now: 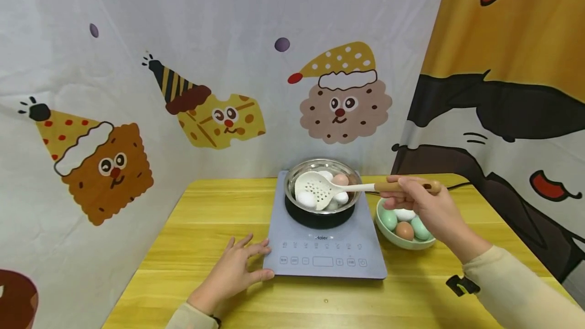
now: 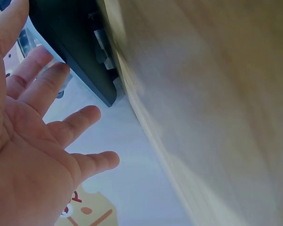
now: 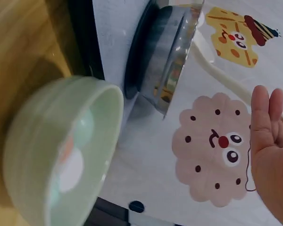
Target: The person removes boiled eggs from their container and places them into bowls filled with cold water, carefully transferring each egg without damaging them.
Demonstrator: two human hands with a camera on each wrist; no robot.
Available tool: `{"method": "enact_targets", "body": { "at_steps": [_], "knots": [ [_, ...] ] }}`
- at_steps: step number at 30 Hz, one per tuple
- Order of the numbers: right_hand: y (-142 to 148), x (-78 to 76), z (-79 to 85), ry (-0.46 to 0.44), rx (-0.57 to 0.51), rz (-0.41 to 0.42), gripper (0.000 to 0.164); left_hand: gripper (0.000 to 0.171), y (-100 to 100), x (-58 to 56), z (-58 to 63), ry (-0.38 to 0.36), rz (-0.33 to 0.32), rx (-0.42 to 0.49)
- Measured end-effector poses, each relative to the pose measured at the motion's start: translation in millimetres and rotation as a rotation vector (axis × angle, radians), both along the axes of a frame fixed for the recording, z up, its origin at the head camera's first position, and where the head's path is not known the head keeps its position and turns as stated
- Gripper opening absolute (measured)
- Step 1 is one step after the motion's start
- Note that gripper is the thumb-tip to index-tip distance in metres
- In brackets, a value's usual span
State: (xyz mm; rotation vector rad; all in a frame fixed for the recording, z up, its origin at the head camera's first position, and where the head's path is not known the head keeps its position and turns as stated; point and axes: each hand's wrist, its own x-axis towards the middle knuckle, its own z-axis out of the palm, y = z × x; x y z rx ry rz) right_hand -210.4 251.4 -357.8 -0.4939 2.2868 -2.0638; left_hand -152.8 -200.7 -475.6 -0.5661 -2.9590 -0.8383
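I face a white cloth (image 1: 237, 19) printed with a party-hatted biscuit (image 1: 109, 182) at my ten o'clock, a cheese wedge (image 1: 215, 128) at eleven and a pink cookie (image 1: 346, 128) at twelve; an orange panel (image 1: 534, 39) hangs toward two, beyond the wooden table (image 1: 219, 212).

The flat, rectangular, pale blue-grey cooker (image 1: 371, 230) bears the dark printed brand name "Haier" (image 1: 321, 238). Below, outlined keys show a minus sign (image 1: 305, 261), a plus sign (image 1: 339, 262) and, apparently, a power symbol (image 1: 362, 262); remaining captions are too small to read.
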Motion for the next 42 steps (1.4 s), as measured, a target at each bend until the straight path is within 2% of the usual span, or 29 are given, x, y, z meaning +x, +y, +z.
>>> {"method": "enact_targets", "body": {
  "at_steps": [4, 6, 8, 11, 15, 24, 28, 32, 34, 39, 42],
  "knots": [
    [4.3, 1.0, -3.5, -0.219, -0.256, -0.015, 0.033, 0.061, -0.1, 0.2, 0.1, -0.001, -0.002, 0.001],
    [5.9, 1.7, -4.9, -0.304, -0.350, -0.035, 0.033, 0.061, -0.1, 0.4, 0.6, -0.002, -0.004, 0.002],
    [7.2, 2.5, -6.3, -0.355, -0.382, -0.049, 0.035, 0.061, -0.1, 0.6, 1.1, -0.003, -0.004, 0.004],
    [8.6, 3.0, -9.3, -0.380, -0.371, -0.054, 0.039, 0.060, 0.0, 1.1, 1.8, -0.002, -0.003, 0.005],
    [8.5, 4.1, -15.5, -0.373, -0.358, -0.066, 0.036, 0.060, 0.0, 1.2, 1.3, -0.005, 0.004, 0.004],
    [10.8, 9.7, -22.1, -0.328, -0.416, -0.097, 0.034, 0.062, 0.5, 1.3, 0.5, -0.010, 0.002, 0.000],
    [23.5, 17.1, -14.2, -0.288, -0.496, -0.046, 0.035, 0.061, 0.0, 0.9, -0.3, 0.001, 0.001, -0.004],
    [47.9, 29.5, -9.1, -0.238, -0.593, 0.016, 0.041, 0.062, -0.8, -0.5, -0.9, 0.000, -0.004, -0.008],
    [62.7, 38.2, -7.5, -0.209, -0.597, -0.009, 0.042, 0.061, -0.8, -1.2, -0.5, -0.002, -0.005, -0.011],
    [99.2, 64.1, -8.9, -0.115, -0.499, -0.172, 0.036, 0.061, -0.9, -1.4, 0.5, 0.000, 0.003, -0.012],
    [119.3, 79.3, -16.7, -0.082, -0.451, -0.204, 0.039, 0.061, -0.8, -1.2, -1.2, 0.001, 0.006, -0.012]
  ]
}}
